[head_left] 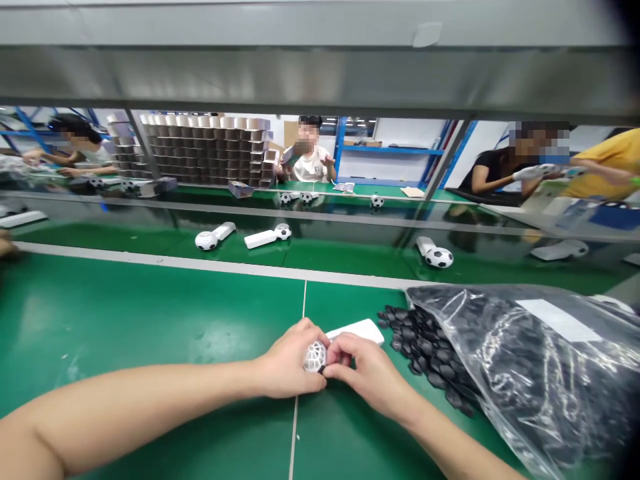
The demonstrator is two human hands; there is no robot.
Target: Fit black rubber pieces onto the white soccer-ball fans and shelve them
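as left hand [287,363] cups ball [315,358], right hand [369,374] pinches

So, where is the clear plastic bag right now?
In the head view, the clear plastic bag lies on the right side of the green bench, beside the loose black pieces.

Ball [315,358] centre, bag [545,373] right, belt [350,257] behind (crosswise)

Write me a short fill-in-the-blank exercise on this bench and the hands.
1. The hand wrapped around the white openwork ball is the ____ one.
2. The loose pieces beside the clear bag are coloured ____.
3. Seen from here, the bag lies to the ____ of both hands.
4. The worktop is coloured ____.

Missing words: left; black; right; green.
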